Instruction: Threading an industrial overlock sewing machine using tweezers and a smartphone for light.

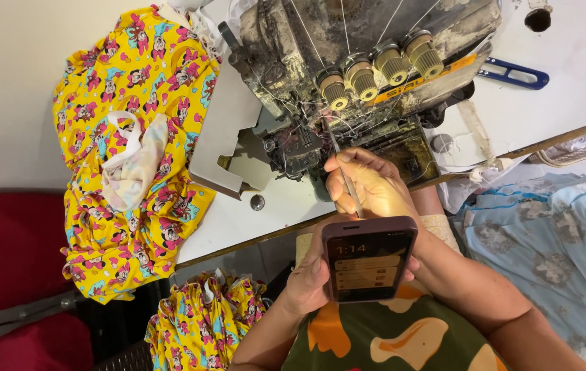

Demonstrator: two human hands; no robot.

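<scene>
1. Left of the sewing machine (348,82), I see a heap of yellow printed fabric (135,144) lying on the white surface (251,220), with a small pale cloth piece (135,168) on top of it. More of the same yellow fabric (203,323) sits below the surface edge, lower than the machine. None of it is under the needle, so I judge no sewing is under way on these pieces right now.

2. At the machine's front, near its lower edge, I see my right hand (372,189). Its grip is closed, fingers pinched on slim metal tweezers (344,175) whose tip points up into the needle and looper area. Thin threads run down from the four round tension knobs (378,69) above. My judgement is that threading or clearing is in hand and not finished, since the tweezers are at the mechanism.

3. Just below the machine, nearer to my body, my left hand (310,278) has its grip wrapped around a dark phone (368,257), thumb on the left edge and the lit screen facing up.

4. Right of the machine, blue-handled snips (512,74) lie on the surface, well apart from both hands. Pale blue printed cloth (547,233) lies lower right of the machine.
</scene>
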